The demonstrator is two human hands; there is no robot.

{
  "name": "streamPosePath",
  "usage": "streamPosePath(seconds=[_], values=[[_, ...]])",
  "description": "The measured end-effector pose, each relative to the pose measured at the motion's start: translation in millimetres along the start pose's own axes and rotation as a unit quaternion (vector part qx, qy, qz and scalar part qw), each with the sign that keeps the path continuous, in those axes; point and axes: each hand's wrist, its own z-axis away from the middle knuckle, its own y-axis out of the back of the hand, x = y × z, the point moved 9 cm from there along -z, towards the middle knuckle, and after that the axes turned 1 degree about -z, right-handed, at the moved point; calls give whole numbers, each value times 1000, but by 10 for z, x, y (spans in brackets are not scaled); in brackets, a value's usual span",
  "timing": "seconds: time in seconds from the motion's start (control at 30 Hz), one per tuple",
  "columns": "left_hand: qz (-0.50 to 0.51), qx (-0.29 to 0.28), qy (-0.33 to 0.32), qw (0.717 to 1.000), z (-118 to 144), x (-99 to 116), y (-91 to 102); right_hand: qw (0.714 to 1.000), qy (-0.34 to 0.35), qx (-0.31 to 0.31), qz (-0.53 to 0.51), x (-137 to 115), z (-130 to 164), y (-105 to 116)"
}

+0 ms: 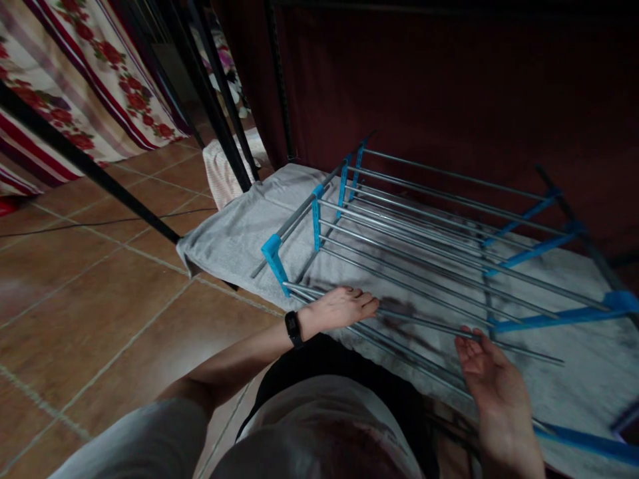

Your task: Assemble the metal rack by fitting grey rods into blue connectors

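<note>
A shoe rack with blue plastic brackets and metal rods (424, 268) lies on a grey cloth. My left hand (344, 307), with a black band on its wrist, is closed palm down over a loose-looking metal rod (424, 322) at the rack's near side. Farther right along this same rod, my right hand (492, 372) pinches it with palm turned up. The rod's left end meets a blue bracket (275, 261); its right end points out past my right hand, apart from the blue bracket (589, 442) at the lower right.
The grey cloth (219, 246) covers a low bench-like surface against a dark red panel (449, 86). Black metal posts (219, 100) stand at the left. Beyond them are a floral curtain (110, 73), a cable (110, 224) and brown floor tiles (100, 319). A dark device (626, 422) lies at the right edge.
</note>
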Motion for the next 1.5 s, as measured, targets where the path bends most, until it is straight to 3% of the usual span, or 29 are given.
streamPosePath(seconds=[0.33, 0.53, 0.73, 0.9, 1.1, 1.33, 1.5], values=[[32, -21, 1, 999, -154, 17, -116, 1000, 4, -3, -5, -45, -135, 150], [58, -43, 28, 997, -115, -80, -174, 998, 66, 12, 19, -169, -244, 293], [91, -31, 31, 995, -123, -137, -180, 988, 147, -13, 41, -223, -56, 28], [138, -16, 28, 990, -231, -188, -221, 993, 105, -21, -47, -131, 87, -213], [192, -59, 41, 979, -421, -202, -298, 989, 87, -62, -98, -97, 228, -448], [244, -66, 27, 967, -619, -74, -229, 993, 76, -45, -82, -161, 352, -543], [238, -48, 26, 970, -667, -25, -198, 990, 92, -33, -99, -242, 381, -452]])
